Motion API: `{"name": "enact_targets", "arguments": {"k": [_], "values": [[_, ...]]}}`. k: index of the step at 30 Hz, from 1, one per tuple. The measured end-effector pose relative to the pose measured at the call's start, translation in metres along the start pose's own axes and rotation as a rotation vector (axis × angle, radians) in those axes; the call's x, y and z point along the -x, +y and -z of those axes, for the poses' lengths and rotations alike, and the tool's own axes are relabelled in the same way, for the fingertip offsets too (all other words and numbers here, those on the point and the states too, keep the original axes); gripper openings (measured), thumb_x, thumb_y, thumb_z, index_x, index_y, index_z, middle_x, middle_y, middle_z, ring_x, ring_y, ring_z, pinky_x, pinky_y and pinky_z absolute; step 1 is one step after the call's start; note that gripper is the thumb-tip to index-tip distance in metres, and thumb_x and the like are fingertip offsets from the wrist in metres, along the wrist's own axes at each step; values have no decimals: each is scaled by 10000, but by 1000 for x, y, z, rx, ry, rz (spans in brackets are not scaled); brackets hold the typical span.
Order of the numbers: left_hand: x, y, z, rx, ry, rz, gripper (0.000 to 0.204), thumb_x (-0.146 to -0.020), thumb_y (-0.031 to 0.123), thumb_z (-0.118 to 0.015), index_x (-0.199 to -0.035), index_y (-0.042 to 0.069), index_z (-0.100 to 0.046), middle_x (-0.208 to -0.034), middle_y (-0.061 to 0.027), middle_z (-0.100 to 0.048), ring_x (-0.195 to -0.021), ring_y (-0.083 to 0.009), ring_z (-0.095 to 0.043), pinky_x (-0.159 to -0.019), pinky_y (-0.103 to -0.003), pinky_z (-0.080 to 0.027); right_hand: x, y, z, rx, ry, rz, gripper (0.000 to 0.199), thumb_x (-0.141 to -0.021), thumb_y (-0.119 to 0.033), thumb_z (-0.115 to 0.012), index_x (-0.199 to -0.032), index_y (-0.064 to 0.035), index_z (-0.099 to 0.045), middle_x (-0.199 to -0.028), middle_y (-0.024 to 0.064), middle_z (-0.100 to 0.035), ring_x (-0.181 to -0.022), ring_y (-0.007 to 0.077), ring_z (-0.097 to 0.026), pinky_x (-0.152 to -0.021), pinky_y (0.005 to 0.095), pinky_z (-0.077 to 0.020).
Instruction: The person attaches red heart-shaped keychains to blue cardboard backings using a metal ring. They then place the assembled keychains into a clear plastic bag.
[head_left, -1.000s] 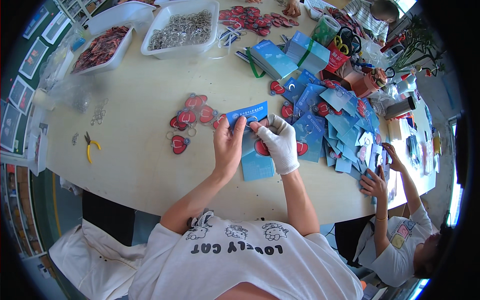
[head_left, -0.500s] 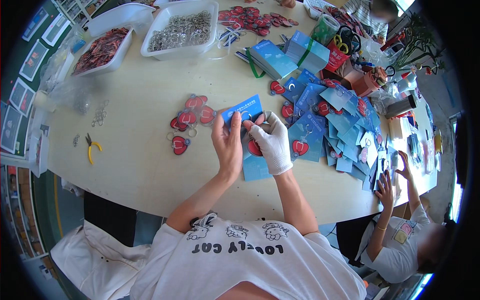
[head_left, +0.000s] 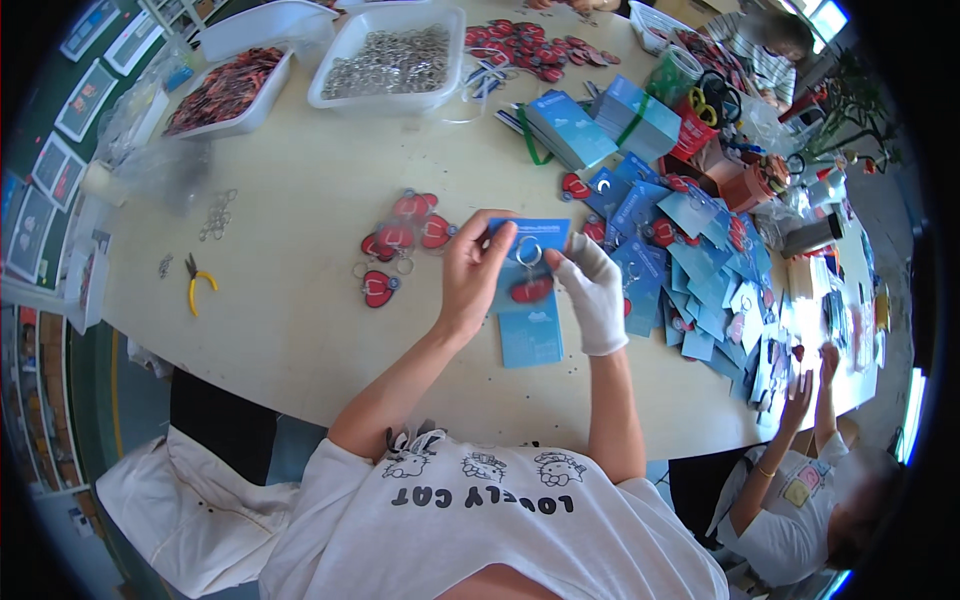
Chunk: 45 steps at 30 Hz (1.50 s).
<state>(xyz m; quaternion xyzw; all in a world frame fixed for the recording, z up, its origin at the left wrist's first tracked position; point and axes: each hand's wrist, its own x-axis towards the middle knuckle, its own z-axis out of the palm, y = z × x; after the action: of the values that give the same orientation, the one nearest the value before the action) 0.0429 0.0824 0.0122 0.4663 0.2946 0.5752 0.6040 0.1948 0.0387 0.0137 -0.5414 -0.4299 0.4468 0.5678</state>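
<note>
Between my hands is a blue card [head_left: 556, 232] with a silver key ring [head_left: 529, 252] on its face and a red keychain charm [head_left: 531, 290] below the ring. My bare left hand [head_left: 474, 272] grips the card's left side, thumb on the front. On the right edge, my right hand [head_left: 594, 292], in a white glove with the thumb and index tip bare, pinches the card with the thumb beside the ring. Beneath them another light blue card [head_left: 531, 340] lies on the table. Several red keychains [head_left: 379, 288] lie left of my left hand.
To the right spreads a heap of blue cards with red keychains [head_left: 690, 240]; banded card stacks [head_left: 570, 128] stand behind. Yellow-handled pliers [head_left: 201, 285] and loose rings [head_left: 217, 215] lie left. A tub of rings [head_left: 315, 88] is at the back. A co-worker's hands [head_left: 800, 398] work at right.
The card, tilted before, now faces me squarely, with its ring and red charm in plain sight. My right hand has moved from the ring to the card's right edge. The co-worker's hands have shifted.
</note>
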Motion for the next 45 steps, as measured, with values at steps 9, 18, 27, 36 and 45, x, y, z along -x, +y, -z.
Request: {"name": "enact_targets", "arguments": {"k": [9, 18, 27, 36, 45], "values": [[-6, -2, -7, -174, -229, -57, 117, -929, 64, -579, -1019, -9, -589, -949, -28, -597, -876, -50, -552, -779, -210, -469, 7, -9, 17, -77, -13, 52, 246, -863, -47, -622, -1096, 19, -580, -953, 3, -625, -841, 70, -555, -749, 222, -449], [-49, -1, 95, -1307, -475, -387, 441, -763, 234, -750, -1127, 31, -604, -1092, -93, -580, -1146, -284, -449, -934, -402, -403, -12, -39, 150, -11, 690, 189, 303, -889, -165, -638, -1142, -8, -576, -910, 25, -634, -681, 44, -547, -580, 180, -423], [-57, -21, 93, -1270, -599, -219, 356, -736, 224, -766, -1009, 65, -601, -1071, -86, -593, -1062, -274, -525, -849, -377, -438, -36, -48, 218, 1605, 1315, 494, 573, -795, -217, -706, -1293, -76, -460, -1232, 192, -545, -1130, 337, -527, -960, 414, -424], [-43, 5, 45, -361, -605, 162, 133, -891, 133, -651, -966, 61, -568, -797, 19, -623, -646, -19, -549, -532, -189, -428, -20, -24, 40, 291, -436, 55, 442, -916, -280, -576, -1228, 30, -532, -1079, 110, -641, -1012, 184, -592, -869, 293, -459], [-27, -2, 22, 36, -379, 525, 213, -889, 220, -659, -969, 49, -561, -734, 2, -596, -567, -45, -548, -422, -184, -341, 10, -52, 1, 741, -474, 803, 680, -568, -112, -806, -1201, -88, -560, -1212, 111, -553, -1051, 305, -551, -875, 406, -435]]}}
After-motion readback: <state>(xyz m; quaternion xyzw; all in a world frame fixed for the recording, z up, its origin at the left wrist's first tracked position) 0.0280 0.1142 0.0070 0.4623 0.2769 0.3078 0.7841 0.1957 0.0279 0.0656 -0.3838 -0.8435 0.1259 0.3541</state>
